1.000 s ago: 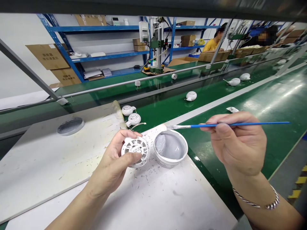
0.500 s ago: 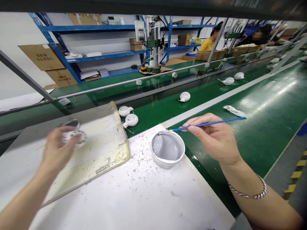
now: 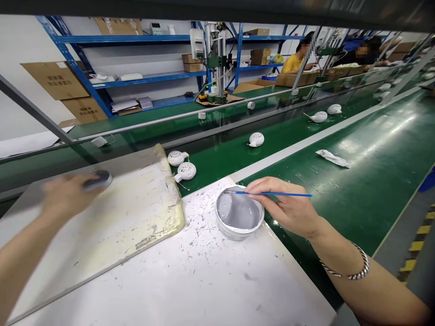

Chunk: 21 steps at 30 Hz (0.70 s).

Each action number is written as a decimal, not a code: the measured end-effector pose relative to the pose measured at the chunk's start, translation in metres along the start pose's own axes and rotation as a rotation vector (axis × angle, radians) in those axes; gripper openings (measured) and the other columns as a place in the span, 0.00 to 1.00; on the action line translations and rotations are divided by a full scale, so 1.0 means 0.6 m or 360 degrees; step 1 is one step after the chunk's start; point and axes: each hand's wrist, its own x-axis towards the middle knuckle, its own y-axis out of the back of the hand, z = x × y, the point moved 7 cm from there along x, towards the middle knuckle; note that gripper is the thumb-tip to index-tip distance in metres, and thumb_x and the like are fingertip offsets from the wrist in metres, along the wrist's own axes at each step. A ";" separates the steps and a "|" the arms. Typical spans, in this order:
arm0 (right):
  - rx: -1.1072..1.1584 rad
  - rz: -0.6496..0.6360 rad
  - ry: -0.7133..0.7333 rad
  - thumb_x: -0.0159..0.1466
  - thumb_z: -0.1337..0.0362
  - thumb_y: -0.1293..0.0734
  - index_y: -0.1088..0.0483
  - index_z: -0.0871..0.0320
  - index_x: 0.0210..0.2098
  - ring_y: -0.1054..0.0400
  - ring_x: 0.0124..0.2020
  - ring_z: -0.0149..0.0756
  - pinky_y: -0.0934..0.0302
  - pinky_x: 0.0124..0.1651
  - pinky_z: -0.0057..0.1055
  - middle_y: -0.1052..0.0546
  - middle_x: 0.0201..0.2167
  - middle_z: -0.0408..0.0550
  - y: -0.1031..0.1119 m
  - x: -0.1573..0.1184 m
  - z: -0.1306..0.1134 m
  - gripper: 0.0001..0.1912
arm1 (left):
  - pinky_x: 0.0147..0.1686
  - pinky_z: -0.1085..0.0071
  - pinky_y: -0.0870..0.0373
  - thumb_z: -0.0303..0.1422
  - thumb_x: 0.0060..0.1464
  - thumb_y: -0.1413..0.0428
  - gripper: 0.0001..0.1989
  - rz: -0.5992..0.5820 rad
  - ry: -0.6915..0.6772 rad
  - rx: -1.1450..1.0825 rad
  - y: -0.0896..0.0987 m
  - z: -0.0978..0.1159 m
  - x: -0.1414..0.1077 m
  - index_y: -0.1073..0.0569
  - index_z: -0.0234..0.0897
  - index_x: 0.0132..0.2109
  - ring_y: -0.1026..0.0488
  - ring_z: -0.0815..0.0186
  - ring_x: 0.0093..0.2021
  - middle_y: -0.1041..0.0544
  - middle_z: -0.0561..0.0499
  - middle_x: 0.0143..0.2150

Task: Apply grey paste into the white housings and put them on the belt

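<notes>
My left hand, smeared by motion, is over the pale board at the left, its fingers closed around the edge of a round piece with a dark grey face. The far side of that piece is hidden. Between thumb and fingers, my right hand holds a thin blue-handled paintbrush. The brush's tip is over the left part of a white tub of grey paste, near the rim. Whether the bristles touch the paste I cannot tell.
The worn foam-edged board lies on a white sheet flecked with grey. Beyond are white perforated round housings on the green belt. A small white packet lies right. A press and co-workers are behind.
My left hand has moved left; the white holed disc it held is no longer visible. My right hand has moved left and down, bringing the brush further over the tub. Housings on the belt have shifted left.
</notes>
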 end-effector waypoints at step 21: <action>0.0971 0.0445 -0.0884 0.57 0.59 0.25 0.27 0.57 0.31 0.22 0.30 0.31 0.25 0.35 0.26 0.19 0.30 0.44 -0.002 -0.004 0.099 0.10 | 0.52 0.53 0.26 0.30 0.55 0.44 0.17 -0.0300 0.0136 -0.1055 -0.193 0.123 0.049 0.31 0.36 0.52 0.27 0.50 0.56 0.27 0.39 0.56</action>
